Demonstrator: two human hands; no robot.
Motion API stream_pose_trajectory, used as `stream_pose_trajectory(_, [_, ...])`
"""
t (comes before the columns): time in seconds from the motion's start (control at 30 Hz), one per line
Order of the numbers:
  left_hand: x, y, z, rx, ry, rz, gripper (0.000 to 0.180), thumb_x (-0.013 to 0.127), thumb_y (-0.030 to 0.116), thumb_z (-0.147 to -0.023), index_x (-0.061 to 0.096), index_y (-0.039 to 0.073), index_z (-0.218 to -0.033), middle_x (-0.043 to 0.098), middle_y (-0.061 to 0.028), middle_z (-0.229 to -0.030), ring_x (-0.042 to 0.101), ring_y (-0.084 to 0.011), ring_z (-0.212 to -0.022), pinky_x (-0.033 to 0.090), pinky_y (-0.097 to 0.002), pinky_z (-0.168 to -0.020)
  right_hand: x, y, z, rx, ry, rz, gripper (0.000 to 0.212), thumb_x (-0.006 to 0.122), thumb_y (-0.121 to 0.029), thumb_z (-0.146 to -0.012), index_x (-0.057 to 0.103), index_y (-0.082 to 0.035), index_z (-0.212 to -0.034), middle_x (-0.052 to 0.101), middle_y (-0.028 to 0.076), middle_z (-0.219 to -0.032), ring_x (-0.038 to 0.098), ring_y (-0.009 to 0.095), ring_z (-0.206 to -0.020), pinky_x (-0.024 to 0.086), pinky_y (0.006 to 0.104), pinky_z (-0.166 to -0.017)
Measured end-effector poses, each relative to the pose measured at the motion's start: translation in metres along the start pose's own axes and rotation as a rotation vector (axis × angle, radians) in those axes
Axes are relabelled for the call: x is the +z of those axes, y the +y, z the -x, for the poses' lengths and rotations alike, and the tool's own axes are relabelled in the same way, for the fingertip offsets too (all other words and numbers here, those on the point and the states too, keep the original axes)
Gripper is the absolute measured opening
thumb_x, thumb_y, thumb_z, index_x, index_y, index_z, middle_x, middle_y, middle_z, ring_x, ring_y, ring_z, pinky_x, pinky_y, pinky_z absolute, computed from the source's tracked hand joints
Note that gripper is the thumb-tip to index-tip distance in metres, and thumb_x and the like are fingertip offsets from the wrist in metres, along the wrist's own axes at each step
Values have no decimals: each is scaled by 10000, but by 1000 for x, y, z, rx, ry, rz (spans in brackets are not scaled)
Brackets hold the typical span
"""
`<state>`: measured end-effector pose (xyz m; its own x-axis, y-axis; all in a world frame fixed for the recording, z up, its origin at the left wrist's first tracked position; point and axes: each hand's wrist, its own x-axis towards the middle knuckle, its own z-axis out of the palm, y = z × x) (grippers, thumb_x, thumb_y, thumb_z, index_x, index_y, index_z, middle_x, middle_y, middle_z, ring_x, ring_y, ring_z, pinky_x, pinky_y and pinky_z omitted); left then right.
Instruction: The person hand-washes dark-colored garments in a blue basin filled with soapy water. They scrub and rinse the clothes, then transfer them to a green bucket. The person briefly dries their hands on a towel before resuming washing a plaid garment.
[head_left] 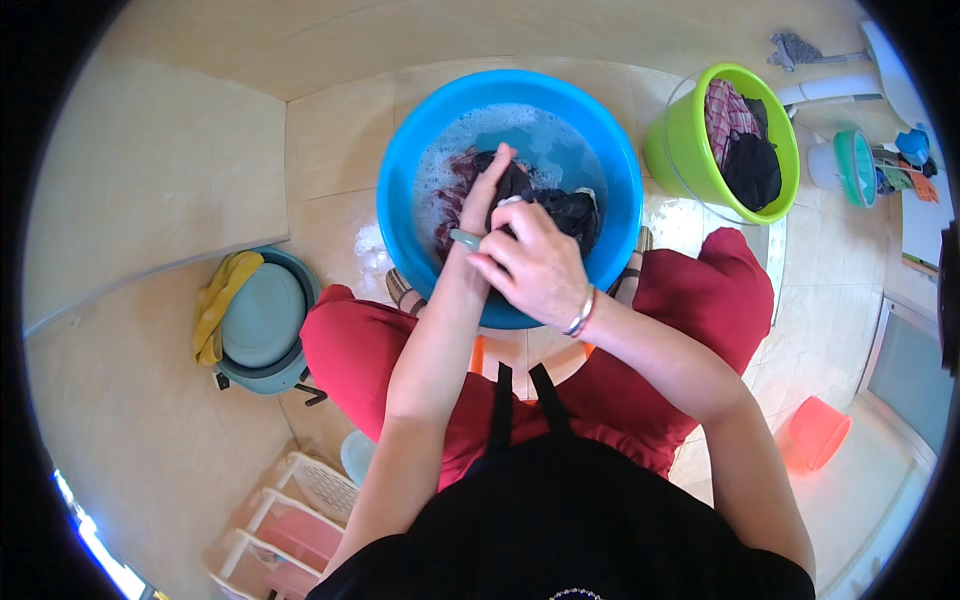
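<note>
A round blue basin [620, 205] stands on the floor between my knees, holding sudsy water. Black wet cloth [572, 212] lies in it, with dark maroon cloth [455, 205] alongside at the left. My left hand [490, 190] reaches into the basin with its thumb up, closed on the black cloth; most of its fingers are hidden. A pale green bangle [465, 239] circles the left wrist. Over that wrist, my right hand [535, 255] is curled closed against the edge of the black cloth. Something small and white shows at its fingertips, too little to name.
At the right stands a lime-green bucket [690, 150] of clothes. Left of my knee is a grey-green tub [262, 315] with a yellow cloth [225, 295] over its rim. A white rack [270, 515] is at lower left, a coral bucket [815, 435] at lower right.
</note>
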<state>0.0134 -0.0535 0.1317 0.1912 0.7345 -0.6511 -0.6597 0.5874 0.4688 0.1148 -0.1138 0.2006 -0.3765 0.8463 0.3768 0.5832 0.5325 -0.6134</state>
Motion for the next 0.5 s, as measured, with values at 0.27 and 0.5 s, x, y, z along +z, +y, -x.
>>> stream_pose_trajectory(0.27, [22,-60,-2,151,332,-8,320,500,296,-936,645,32,-1042,618,-46,-986,546,-154,-899,431,-293,-804,25,95,-16,449,207,3,296,571,-234,-875,612,-50,-647,625,152,-709,605,365,-615,491,460,-560])
stream_pose_trajectory(0.5, [8,-58,-14,119,232,110,262,532,306,-909,617,64,-854,583,-44,-813,542,-153,-793,446,-311,-690,28,79,-12,318,240,112,287,587,-215,-880,569,-76,-630,570,132,-681,590,340,-580,481,417,-502])
